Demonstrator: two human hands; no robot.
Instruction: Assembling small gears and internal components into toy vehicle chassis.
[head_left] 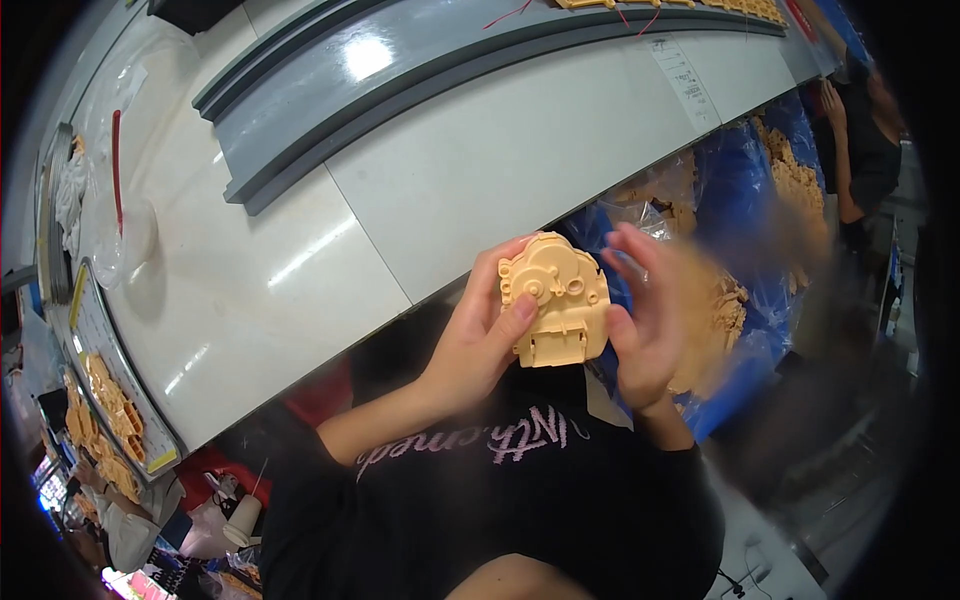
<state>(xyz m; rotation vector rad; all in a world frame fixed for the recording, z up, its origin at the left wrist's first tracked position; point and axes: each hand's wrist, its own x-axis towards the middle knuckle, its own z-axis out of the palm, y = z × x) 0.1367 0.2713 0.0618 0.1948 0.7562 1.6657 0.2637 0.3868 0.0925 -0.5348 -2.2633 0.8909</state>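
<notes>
A pale orange moulded plastic housing is held up in front of my chest, its face with round bosses and a rectangular slot turned toward me. My left hand grips it from the left, the thumb lying over its front. At the housing's right edge is my right hand, with its fingers spread apart and slightly blurred. The right thumb is close to that edge; whether it touches I cannot tell.
A white table lies ahead, with a grey channel-shaped rail across it. Blue-lined bins of orange parts stand at the right. A tray with similar parts sits far left. Another person's arm shows at the upper right.
</notes>
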